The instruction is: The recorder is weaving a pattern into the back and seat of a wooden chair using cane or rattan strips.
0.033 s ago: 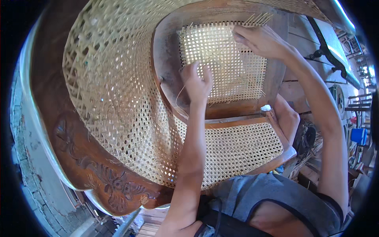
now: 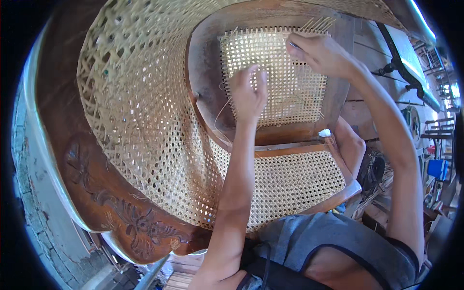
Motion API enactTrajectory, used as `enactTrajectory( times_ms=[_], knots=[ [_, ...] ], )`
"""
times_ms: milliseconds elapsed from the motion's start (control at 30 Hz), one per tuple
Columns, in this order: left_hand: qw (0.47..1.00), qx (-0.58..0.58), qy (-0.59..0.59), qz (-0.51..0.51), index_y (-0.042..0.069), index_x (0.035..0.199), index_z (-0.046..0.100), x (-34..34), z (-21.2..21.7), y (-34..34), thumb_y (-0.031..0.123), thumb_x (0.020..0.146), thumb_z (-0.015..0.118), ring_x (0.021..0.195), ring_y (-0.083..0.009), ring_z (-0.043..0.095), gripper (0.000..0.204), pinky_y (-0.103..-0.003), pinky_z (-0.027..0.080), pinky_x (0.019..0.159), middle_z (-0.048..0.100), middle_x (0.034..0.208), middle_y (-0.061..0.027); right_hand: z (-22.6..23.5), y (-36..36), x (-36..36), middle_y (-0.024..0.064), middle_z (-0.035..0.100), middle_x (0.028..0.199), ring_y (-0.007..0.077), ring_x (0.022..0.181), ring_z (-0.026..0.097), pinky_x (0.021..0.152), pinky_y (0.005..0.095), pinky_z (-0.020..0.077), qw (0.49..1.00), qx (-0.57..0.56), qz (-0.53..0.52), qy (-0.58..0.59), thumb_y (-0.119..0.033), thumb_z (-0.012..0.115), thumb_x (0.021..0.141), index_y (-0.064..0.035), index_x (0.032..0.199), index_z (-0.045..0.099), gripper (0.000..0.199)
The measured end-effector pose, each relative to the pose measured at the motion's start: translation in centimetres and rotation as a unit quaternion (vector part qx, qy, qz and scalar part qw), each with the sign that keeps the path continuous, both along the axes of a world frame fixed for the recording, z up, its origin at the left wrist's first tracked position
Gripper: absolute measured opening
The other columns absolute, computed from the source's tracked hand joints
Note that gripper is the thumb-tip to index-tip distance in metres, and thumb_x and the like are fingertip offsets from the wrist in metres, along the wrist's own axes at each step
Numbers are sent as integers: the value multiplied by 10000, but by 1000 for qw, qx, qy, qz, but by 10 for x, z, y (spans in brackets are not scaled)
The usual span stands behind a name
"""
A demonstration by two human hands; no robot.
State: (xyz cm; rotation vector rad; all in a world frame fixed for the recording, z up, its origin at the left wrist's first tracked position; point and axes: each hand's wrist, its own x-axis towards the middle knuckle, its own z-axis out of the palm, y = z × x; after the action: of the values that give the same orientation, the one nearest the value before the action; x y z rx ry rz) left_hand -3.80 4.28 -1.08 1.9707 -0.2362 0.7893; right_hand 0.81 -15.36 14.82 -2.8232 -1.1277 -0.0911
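A woven cane panel (image 2: 275, 92) with a square open mesh fills the wooden frame (image 2: 205, 53) before me. My left hand (image 2: 249, 92) is over the panel's left half, its fingers curled and blurred. Beside that wrist, a thin loose cane strand (image 2: 221, 116) loops down over the frame. At the panel's upper right, my right hand (image 2: 321, 54) is closed with fingertips at the mesh. Something small and dark shows between thumb and fingers, too hidden to name. Behind this hand, several loose cane ends (image 2: 319, 23) stick out past the frame's edge.
A large curved cane backrest (image 2: 140, 96) and its carved wooden rim (image 2: 140, 220) wrap around the left. Below the panel is another cane-covered section (image 2: 295, 179). A small white lump (image 2: 325, 132) rests at the right corner. A dark bench (image 2: 403, 58) and a blue container (image 2: 438, 167) stand at right.
My left hand has shifted slightly up and to the right over the mesh. My right hand stays at nearly the same place.
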Motion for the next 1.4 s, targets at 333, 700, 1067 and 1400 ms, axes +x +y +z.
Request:
enactTrajectory(
  times_ms=[333,700,1067,1400],
  knots=[
    [963,-235,124,-36,45,1031,736,-14,11,56,155,915,673,752,-125,594,172,-258,465,687,648,808,-55,-52,38,-20,187,671,970,322,768,659,680,410,502,965,52,-194,169,-315,511,992,-20,1098,575,320],
    [957,-134,237,102,101,908,770,-18,-33,53,228,793,780,724,-118,633,172,-272,493,686,678,808,-20,-86,104,-18,204,694,866,310,796,700,722,427,572,972,-109,-162,134,-1,535,849,21,879,678,147],
    [964,-86,230,105,83,914,759,-11,-44,55,253,795,755,702,-129,628,207,-284,483,670,679,793,-42,-93,118,-19,249,688,939,386,892,691,788,480,551,969,-75,-193,135,-4,544,787,22,898,699,192],
    [946,-110,302,39,164,926,752,-9,-38,47,351,781,736,684,-238,614,237,-344,479,653,604,762,-72,-87,112,-7,159,717,941,304,909,699,795,414,550,971,-116,-189,85,-144,578,901,-36,927,717,177]
  ],
)
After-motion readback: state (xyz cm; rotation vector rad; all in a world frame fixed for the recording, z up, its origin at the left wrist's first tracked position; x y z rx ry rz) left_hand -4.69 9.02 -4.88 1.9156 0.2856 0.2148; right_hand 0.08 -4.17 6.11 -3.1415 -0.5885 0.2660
